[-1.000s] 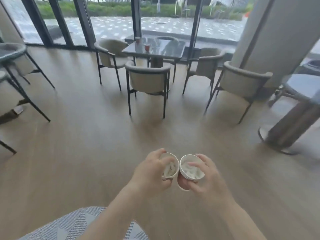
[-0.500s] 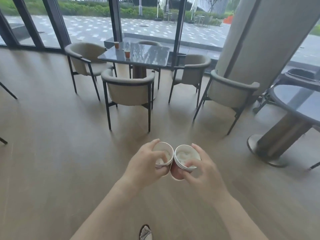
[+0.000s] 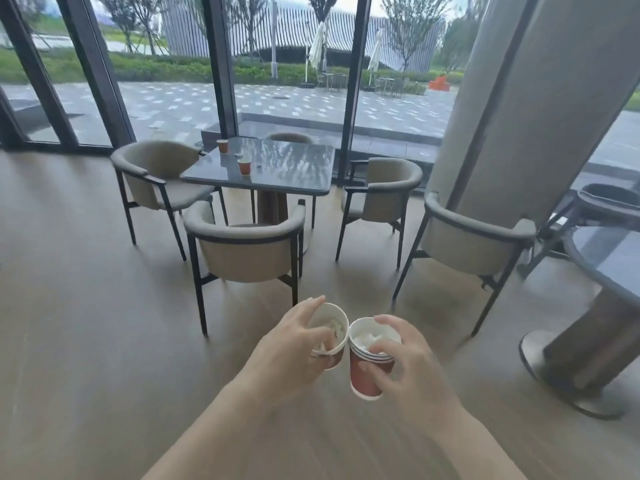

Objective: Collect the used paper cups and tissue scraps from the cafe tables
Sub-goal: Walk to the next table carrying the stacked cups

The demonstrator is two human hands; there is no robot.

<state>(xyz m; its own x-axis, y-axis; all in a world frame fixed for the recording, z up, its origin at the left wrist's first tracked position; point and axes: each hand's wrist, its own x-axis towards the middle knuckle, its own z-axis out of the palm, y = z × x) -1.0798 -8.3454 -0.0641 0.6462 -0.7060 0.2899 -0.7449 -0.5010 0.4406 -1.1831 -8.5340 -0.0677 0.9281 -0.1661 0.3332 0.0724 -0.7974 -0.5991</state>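
Observation:
My left hand [image 3: 294, 344] grips a red paper cup [image 3: 331, 327] with white tissue scraps inside. My right hand [image 3: 408, 362] holds a stack of red paper cups [image 3: 363, 372], also stuffed with tissue. The two cups are side by side, almost touching, above the wooden floor. Ahead, a dark square table [image 3: 277, 168] carries two more red paper cups, one at its far left corner [image 3: 222, 145] and one nearer [image 3: 244, 166]. A small pale scrap [image 3: 258, 165] lies beside the nearer cup.
Several beige armchairs ring the square table; the closest chair [image 3: 246, 244] stands between me and it. A thick grey column [image 3: 519, 105] rises on the right, with another chair [image 3: 474, 244] before it. A round pedestal table [image 3: 609, 258] is at far right. Glass walls lie behind.
The view has advanced toward the square table, which looks larger and nearer. Both hands still hold their cups; the right stack has dropped slightly so its red side shows.

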